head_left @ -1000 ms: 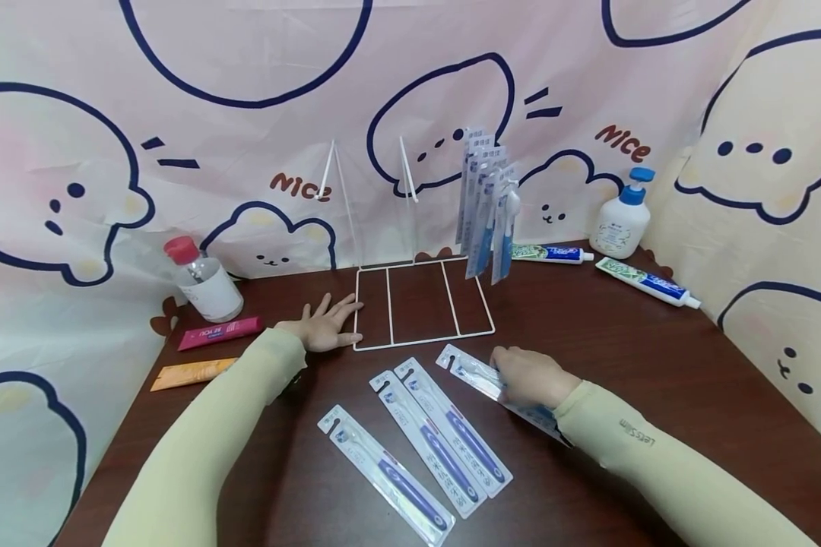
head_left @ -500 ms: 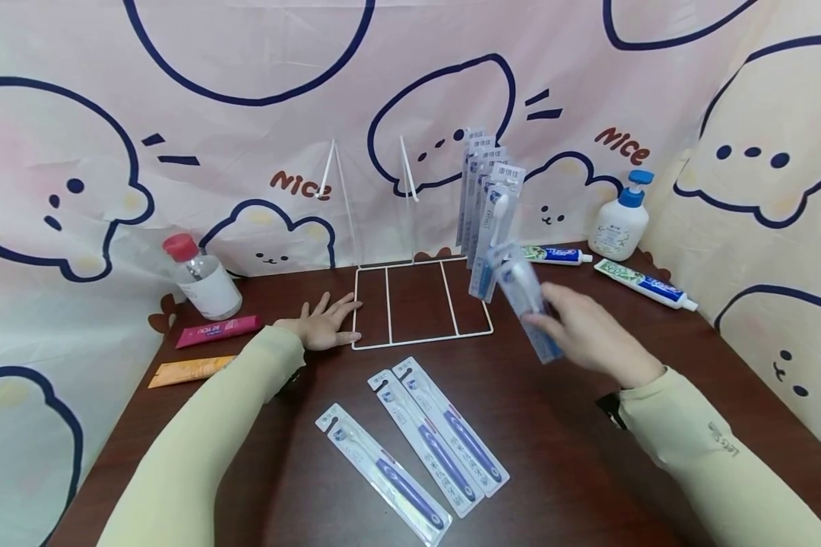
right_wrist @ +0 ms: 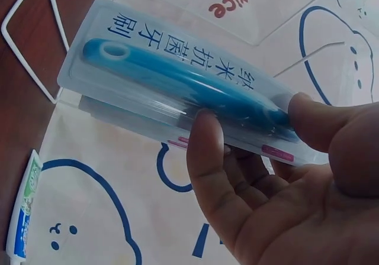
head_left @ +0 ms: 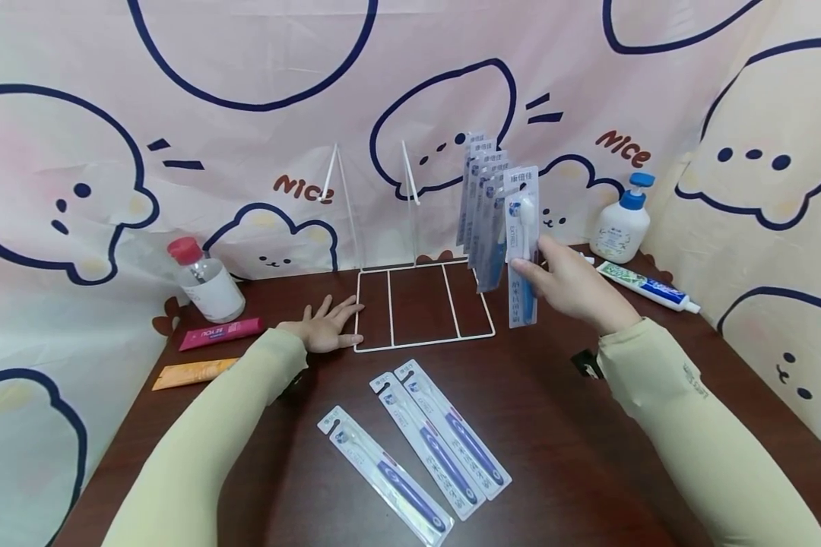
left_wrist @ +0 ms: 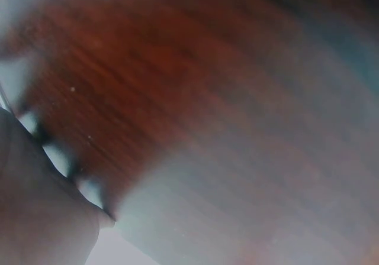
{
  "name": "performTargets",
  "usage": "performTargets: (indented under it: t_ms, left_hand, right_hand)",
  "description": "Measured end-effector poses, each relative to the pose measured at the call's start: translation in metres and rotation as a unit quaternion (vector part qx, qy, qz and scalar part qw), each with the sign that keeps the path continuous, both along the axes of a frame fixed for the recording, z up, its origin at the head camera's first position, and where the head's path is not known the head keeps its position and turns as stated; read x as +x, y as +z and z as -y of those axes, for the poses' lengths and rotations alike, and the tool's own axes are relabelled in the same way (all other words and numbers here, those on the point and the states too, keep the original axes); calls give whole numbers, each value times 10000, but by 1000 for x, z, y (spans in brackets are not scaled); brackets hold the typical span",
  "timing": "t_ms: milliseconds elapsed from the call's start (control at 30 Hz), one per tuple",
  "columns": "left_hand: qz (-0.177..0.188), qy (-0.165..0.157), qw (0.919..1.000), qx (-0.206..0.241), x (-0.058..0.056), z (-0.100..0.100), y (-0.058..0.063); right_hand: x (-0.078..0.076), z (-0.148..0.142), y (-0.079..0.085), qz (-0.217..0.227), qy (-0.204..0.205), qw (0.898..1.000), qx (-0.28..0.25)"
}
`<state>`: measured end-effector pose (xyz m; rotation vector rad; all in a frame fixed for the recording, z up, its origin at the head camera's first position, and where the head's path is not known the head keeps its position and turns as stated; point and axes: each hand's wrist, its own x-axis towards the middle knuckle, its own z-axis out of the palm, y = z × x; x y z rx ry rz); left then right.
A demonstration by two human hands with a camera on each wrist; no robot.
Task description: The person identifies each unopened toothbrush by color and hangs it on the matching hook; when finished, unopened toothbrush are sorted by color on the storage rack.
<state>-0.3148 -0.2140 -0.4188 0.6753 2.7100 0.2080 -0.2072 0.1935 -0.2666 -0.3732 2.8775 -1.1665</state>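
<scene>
My right hand (head_left: 575, 285) pinches a blue packaged toothbrush (head_left: 522, 209) between thumb and fingers. The pack is upright, in front of a row of several hanging toothbrush packs (head_left: 482, 216) on the right of the white wire rack (head_left: 420, 343). Whether its top is on the hook cannot be seen. In the right wrist view the toothbrush's blue handle (right_wrist: 177, 81) shows through clear plastic, beside the thumb. My left hand (head_left: 323, 328) lies with spread fingers on the table, touching the rack base's left side. The left wrist view is blurred, with part of the hand (left_wrist: 41, 200) at lower left.
Three purple toothbrush packs (head_left: 451, 425) lie on the table in front of the rack. At right are a toothpaste tube (head_left: 646, 286) and a pump bottle (head_left: 618, 232). A red-capped bottle (head_left: 212, 292), a pink tube (head_left: 220, 333) and an orange tube (head_left: 193, 373) lie left.
My right hand has lifted the blue toothbrush pack off the table and brought it upright to the front of the hanging row. My left hand has stayed in place.
</scene>
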Motion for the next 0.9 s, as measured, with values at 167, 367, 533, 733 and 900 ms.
performTargets:
  t_ms: [167, 367, 533, 733, 900]
  left_hand:
    - [32, 0, 10000, -37, -1, -1, 0]
    - [61, -3, 10000, 43, 1, -1, 1]
    - [40, 7, 10000, 4, 0, -1, -1]
    - [76, 56, 10000, 1, -7, 2, -10]
    - [79, 91, 9999, -107, -11, 3, -13]
  right_hand:
    - [-9, 1, -2, 180, -33, 9998, -73]
    - [-17, 2, -8, 389, -50, 9992, -77]
    - [-27, 2, -14, 403, 76, 9991, -132]
    - [-36, 2, -18, 432, 154, 9987, -209]
    - [-39, 1, -21, 484, 155, 9985, -186]
